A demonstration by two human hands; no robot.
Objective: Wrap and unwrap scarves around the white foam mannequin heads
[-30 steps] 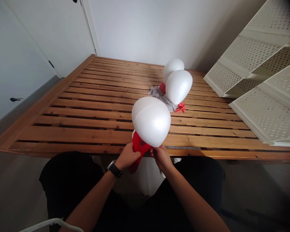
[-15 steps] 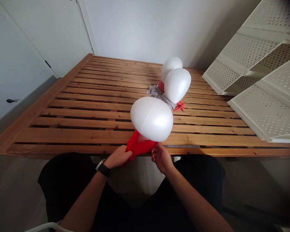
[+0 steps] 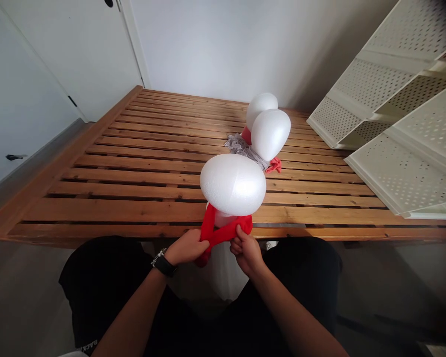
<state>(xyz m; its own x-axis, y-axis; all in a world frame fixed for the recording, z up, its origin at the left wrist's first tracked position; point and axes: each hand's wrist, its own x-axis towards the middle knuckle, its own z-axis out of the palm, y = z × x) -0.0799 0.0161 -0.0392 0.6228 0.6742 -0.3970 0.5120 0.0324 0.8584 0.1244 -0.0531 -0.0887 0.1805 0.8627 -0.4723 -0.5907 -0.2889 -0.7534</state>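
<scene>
A white foam mannequin head (image 3: 233, 183) stands at the front edge of the slatted wood, seen from above. Around its neck lies a red scarf (image 3: 226, 233), its two ends crossing in front. My left hand (image 3: 188, 246) is closed on the scarf at the crossing, thumb on top, with a loose end hanging below. My right hand (image 3: 247, 250) pinches the other end, which stretches to the right under the head. Part of the neck shows between the red folds.
Two more white foam heads, a nearer one (image 3: 270, 134) and a farther one (image 3: 260, 106), stand behind to the right. Grey cloth (image 3: 240, 144) and red cloth (image 3: 274, 165) lie at their bases. A white perforated shelf unit (image 3: 386, 144) rises at the right; a white wall stands behind.
My right hand has drawn one scarf end out to the right across the front. The scarf, earlier bunched, now shows two crossing strips. My left hand keeps hold nearby.
</scene>
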